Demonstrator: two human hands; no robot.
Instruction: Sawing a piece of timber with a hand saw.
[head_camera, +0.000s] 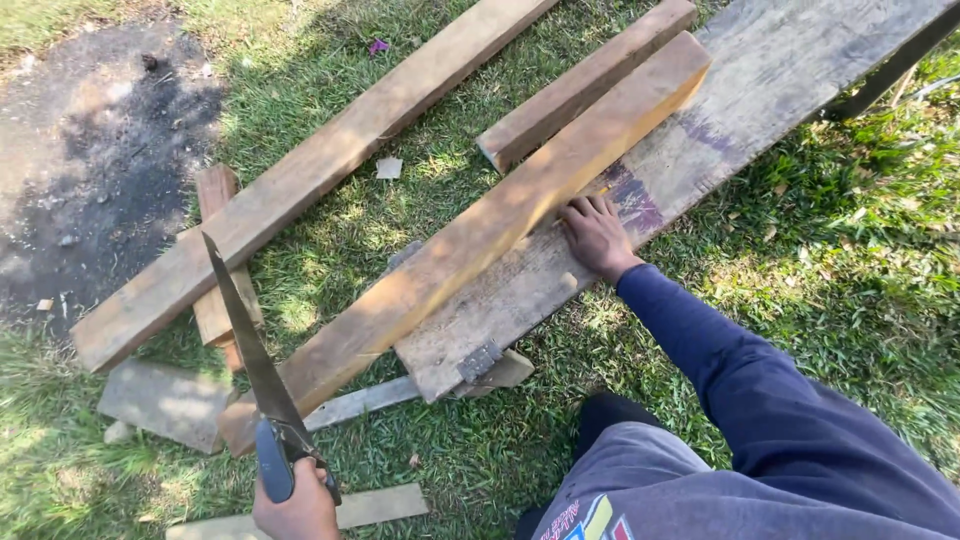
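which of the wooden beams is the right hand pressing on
The right hand rests against the long beam lying diagonally on the grey weathered plank, not the shorter beam behind it or the long one on the grass.

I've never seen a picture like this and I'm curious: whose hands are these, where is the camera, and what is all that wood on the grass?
The camera sits on a person's head and looks down, so you see what they see: their own two hands, a dark blue sleeve and their grey trousers at the bottom.

The left hand grips the blue handle of a hand saw, whose long blade points up and away over the wood.

The right hand lies flat on a wide, worn grey plank, with its fingers against a long wooden beam that lies across that plank.

Around them on the grass lie more pieces: another long board to the left, a shorter beam near the top, and small offcuts. At the top left there is a bare dark patch of ground.
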